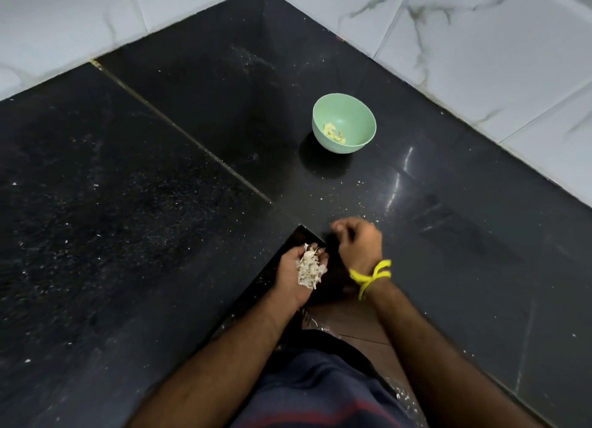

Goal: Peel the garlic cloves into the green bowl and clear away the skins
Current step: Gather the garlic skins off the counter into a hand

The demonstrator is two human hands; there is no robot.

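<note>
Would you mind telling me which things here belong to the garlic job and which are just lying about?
Part of the job:
green bowl
peeled cloves in it
garlic skins cupped in the left hand
right hand, sweeping scraps off the black counter

Just there:
yellow wrist thread
marble wall tiles

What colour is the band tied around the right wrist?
Bright yellow; the band shows clearly in the head view, knotted just below the right hand.

Yellow cord (pixel 371 275) tied round right wrist; dark, perhaps red-striped, shorts (pixel 323 395).
</note>
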